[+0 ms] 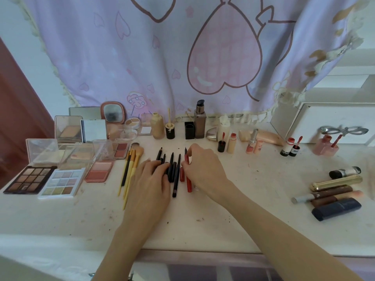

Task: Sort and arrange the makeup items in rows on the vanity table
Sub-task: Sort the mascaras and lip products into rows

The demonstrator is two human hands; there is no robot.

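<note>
Several black pencils (175,171) lie side by side in the middle of the white vanity table (253,189). My left hand (151,179) rests on their left side with its fingers laid flat over the pencils. My right hand (203,167) pinches a red pencil (188,179) at the right end of the row; a short red cap (182,174) lies beside it. Yellow-handled brushes (130,171) lie left of the pencils. Eyeshadow and blush palettes (58,181) are grouped at the left. Lipstick tubes (336,191) are stacked at the right.
Along the back stand foundation bottles (199,122), open lip glosses (223,142), a small pink mirror (112,113) and a pink nail polish (325,147). A white drawer box (324,122) sits at the back right. A lilac curtain hangs behind.
</note>
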